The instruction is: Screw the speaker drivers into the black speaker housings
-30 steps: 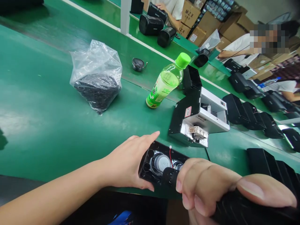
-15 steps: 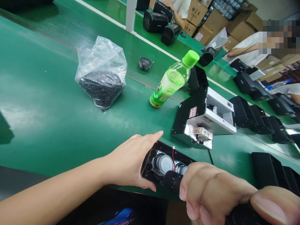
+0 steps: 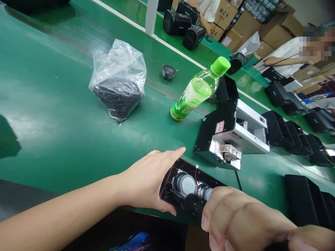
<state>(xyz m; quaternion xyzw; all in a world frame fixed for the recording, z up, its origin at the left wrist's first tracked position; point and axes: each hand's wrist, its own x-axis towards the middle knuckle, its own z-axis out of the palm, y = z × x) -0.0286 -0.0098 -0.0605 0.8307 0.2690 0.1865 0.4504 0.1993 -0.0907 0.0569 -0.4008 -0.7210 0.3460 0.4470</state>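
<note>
Near the bench's front edge, my left hand (image 3: 149,179) is wrapped around the left end of a black speaker housing (image 3: 213,177), thumb and fingers on opposite sides. Two round speaker drivers (image 3: 187,184) sit in the housing, with a thin red wire (image 3: 196,176) rising between them. My right hand (image 3: 240,214) grips a black electric screwdriver (image 3: 195,205). Its front collar points down at the housing's near edge; the bit's tip is hidden. Just beyond the housing stands a black and silver screw feeder (image 3: 225,134).
A green-capped tea bottle (image 3: 196,92), a clear bag of small dark pieces (image 3: 119,87) and a loose speaker driver (image 3: 169,72) are farther back on the green bench (image 3: 65,139). Black housings (image 3: 300,198) stand at right. Other people work across the line beside cardboard boxes (image 3: 222,15).
The view has shifted slightly, so the bench items appear a little farther right. My left hand still holds the housing, and the screwdriver stays at its near edge.
</note>
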